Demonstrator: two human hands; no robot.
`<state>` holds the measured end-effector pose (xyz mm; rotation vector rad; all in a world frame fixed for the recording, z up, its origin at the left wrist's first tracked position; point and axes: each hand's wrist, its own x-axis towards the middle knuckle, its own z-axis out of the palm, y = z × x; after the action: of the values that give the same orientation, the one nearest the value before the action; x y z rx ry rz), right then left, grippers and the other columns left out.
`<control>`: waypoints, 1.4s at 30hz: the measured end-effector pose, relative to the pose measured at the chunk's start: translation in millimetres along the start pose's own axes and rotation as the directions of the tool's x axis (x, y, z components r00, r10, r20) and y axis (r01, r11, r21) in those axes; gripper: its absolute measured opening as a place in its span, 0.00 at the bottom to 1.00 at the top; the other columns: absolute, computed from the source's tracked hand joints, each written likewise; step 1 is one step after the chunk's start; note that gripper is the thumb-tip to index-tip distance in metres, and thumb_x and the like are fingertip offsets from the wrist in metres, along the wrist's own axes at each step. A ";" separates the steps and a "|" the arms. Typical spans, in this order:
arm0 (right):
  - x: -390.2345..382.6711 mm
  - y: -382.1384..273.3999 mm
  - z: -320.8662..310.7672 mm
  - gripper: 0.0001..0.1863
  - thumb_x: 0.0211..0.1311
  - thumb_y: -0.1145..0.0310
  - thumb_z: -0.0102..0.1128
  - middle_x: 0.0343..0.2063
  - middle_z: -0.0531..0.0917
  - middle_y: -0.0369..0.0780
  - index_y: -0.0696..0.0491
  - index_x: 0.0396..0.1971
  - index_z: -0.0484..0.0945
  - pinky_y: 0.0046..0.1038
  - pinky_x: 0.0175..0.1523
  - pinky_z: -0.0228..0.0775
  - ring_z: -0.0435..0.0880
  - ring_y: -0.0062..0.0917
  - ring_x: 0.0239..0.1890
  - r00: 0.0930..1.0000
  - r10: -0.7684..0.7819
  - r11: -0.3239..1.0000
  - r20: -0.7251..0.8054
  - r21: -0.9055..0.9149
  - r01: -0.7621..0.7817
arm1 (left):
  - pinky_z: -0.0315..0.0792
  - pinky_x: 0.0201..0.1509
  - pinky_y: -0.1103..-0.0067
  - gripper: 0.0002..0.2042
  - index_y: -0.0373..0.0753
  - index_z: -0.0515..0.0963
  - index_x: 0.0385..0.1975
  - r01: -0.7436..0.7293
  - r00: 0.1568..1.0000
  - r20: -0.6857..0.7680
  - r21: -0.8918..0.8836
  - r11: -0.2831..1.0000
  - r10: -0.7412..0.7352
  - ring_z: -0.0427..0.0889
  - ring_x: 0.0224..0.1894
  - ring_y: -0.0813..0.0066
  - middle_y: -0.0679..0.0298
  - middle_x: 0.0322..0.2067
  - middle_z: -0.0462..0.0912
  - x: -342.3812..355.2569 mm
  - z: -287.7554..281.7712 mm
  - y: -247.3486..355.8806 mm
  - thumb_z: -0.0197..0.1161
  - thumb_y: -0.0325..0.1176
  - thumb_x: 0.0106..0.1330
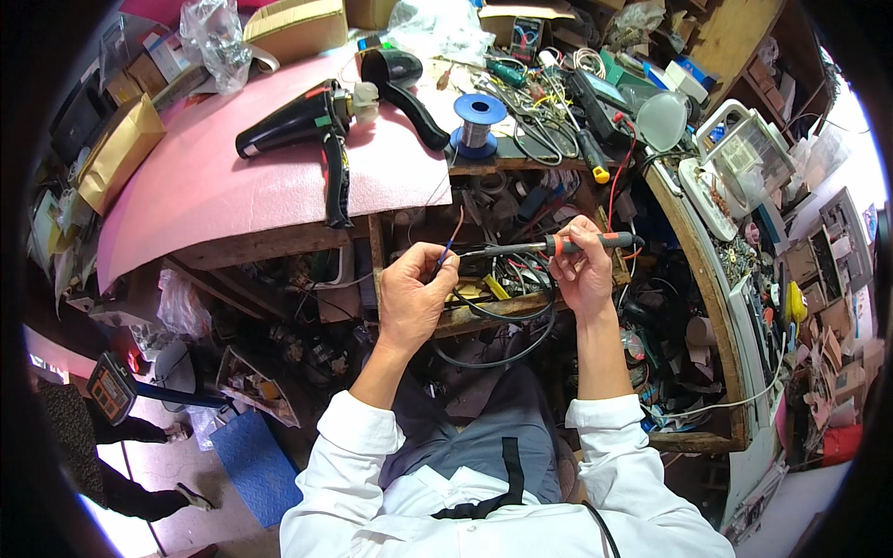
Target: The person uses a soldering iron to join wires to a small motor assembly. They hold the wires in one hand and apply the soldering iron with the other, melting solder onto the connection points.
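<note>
Midair, the left hand (pixel 416 290) pinches a blue wire (pixel 449 247) — coppery end up — as the right hand (pixel 584 267) grips a red-and-black-handled tool (pixel 532 247) pointed toward it; beyond both, a worktop (pixel 233 200) carries a blue spool (pixel 477 133).

Soldering iron (pixel 533 247) nearly level, blue wire (pixel 449 247), copper-ended

No text can be read: the markings on the dark panel with orange blocks (pixel 113 389), at the lower left of the frame, are too small to make out.
</note>
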<state>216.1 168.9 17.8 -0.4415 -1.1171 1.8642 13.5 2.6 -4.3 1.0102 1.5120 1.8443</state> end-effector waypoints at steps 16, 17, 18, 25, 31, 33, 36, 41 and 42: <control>-0.1 -0.6 2.3 0.10 0.72 0.64 0.65 0.18 0.80 0.36 0.53 0.32 0.78 0.19 0.20 0.69 0.70 0.12 0.12 1.000 0.000 1.000 0.006 -0.005 0.000 | 0.62 0.22 0.88 0.04 0.35 0.81 0.40 0.006 1.000 0.000 0.001 1.000 -0.006 0.70 0.20 0.92 0.75 0.23 0.78 -0.2 -0.2 -0.6 0.68 0.28 0.77; -0.1 -0.7 2.7 0.10 0.72 0.64 0.65 0.18 0.80 0.36 0.53 0.32 0.78 0.19 0.20 0.69 0.70 0.12 0.12 1.000 -0.001 1.000 0.005 -0.007 0.001 | 0.62 0.22 0.88 0.04 0.35 0.81 0.40 0.005 1.000 0.000 0.003 1.000 -0.005 0.70 0.20 0.92 0.75 0.23 0.78 -0.2 -0.4 -0.4 0.68 0.28 0.77; 0.0 -0.4 2.2 0.10 0.72 0.64 0.65 0.18 0.80 0.35 0.53 0.32 0.78 0.19 0.20 0.69 0.70 0.12 0.12 1.000 -0.004 1.000 0.008 -0.006 0.004 | 0.62 0.22 0.88 0.04 0.35 0.81 0.40 0.003 1.000 0.001 0.004 1.000 -0.003 0.70 0.21 0.92 0.75 0.23 0.78 -0.2 -0.4 -0.2 0.68 0.28 0.77; 1.1 2.2 2.6 0.09 0.73 0.64 0.63 0.20 0.81 0.33 0.51 0.32 0.78 0.21 0.21 0.70 0.70 0.12 0.13 0.997 -0.056 0.997 -0.054 0.053 0.058 | 0.61 0.21 0.88 0.04 0.36 0.82 0.40 -0.001 1.000 -0.022 -0.050 0.999 0.000 0.70 0.19 0.92 0.75 0.23 0.78 0.2 0.4 0.4 0.68 0.28 0.77; 1.8 1.4 -0.1 0.09 0.73 0.64 0.62 0.20 0.81 0.33 0.51 0.32 0.77 0.21 0.21 0.70 0.70 0.12 0.13 0.999 -0.047 0.996 -0.027 0.078 0.049 | 0.60 0.21 0.88 0.03 0.35 0.82 0.40 0.030 1.000 -0.007 -0.053 0.998 -0.031 0.70 0.19 0.91 0.75 0.22 0.78 0.7 0.4 3.1 0.68 0.27 0.76; 1.7 1.5 0.0 0.09 0.73 0.64 0.62 0.20 0.80 0.33 0.51 0.32 0.77 0.21 0.21 0.69 0.69 0.12 0.13 0.998 -0.048 0.995 -0.026 0.081 0.050 | 0.65 0.26 0.87 0.04 0.34 0.84 0.39 0.045 0.999 -0.002 -0.057 0.997 -0.045 0.73 0.24 0.92 0.75 0.25 0.81 0.6 -0.9 4.7 0.70 0.28 0.75; 1.3 0.8 0.5 0.09 0.73 0.64 0.62 0.19 0.80 0.33 0.51 0.31 0.77 0.21 0.21 0.69 0.69 0.12 0.13 0.999 -0.043 0.995 -0.028 0.090 0.046 | 0.63 0.23 0.88 0.03 0.35 0.83 0.40 0.031 1.000 0.007 -0.075 0.997 -0.031 0.72 0.22 0.91 0.75 0.23 0.80 1.7 0.8 1.7 0.69 0.28 0.76; 1.3 0.4 1.2 0.10 0.73 0.64 0.62 0.19 0.80 0.32 0.51 0.31 0.77 0.21 0.21 0.68 0.69 0.12 0.13 0.998 -0.042 0.996 -0.049 0.075 0.046 | 0.62 0.21 0.88 0.03 0.35 0.83 0.41 0.062 0.998 0.021 -0.056 0.997 -0.061 0.72 0.20 0.91 0.73 0.24 0.80 0.5 -1.5 5.7 0.69 0.27 0.76; 1.4 2.7 2.2 0.10 0.73 0.64 0.62 0.19 0.80 0.32 0.50 0.31 0.77 0.21 0.21 0.68 0.69 0.12 0.13 0.998 -0.040 0.996 -0.050 0.078 0.044 | 0.62 0.21 0.88 0.03 0.35 0.83 0.41 0.061 0.998 0.019 -0.066 0.996 -0.060 0.72 0.20 0.91 0.73 0.24 0.80 0.6 -1.6 4.7 0.69 0.27 0.75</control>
<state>212.5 168.4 16.9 -0.4131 -1.0094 1.8445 12.1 1.2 0.2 0.9366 1.4456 1.8267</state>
